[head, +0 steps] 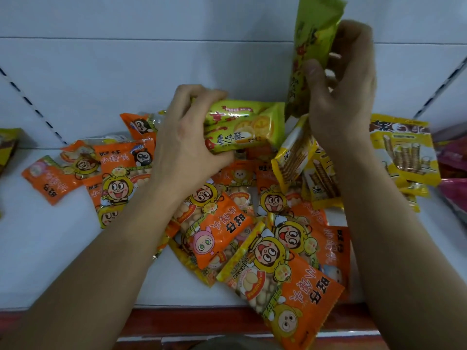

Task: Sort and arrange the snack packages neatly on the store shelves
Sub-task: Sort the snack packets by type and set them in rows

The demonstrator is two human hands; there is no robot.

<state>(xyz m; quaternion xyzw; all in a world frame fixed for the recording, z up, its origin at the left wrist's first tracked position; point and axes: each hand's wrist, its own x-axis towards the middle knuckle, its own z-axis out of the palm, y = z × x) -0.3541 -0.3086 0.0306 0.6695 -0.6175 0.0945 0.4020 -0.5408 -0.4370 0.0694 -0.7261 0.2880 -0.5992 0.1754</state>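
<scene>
- Looking down, I see orange snack packs [283, 281] heaped loosely on the white shelf [45, 248], nearest the red shelf edge [192, 322].
- My left hand [187, 145] curls around two green packs [242, 127] lying flat above the pile.
- Yellow wafer-roll packs [401, 150] sit to the right.
- My right hand [346, 97] pinches another green pack [310, 46] upright against the back panel [126, 79].

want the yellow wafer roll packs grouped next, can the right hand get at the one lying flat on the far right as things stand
Probably not yet: the right hand is busy gripping an upright green pack. The yellow wafer roll pack itself lies uncovered, nothing on top.
</scene>
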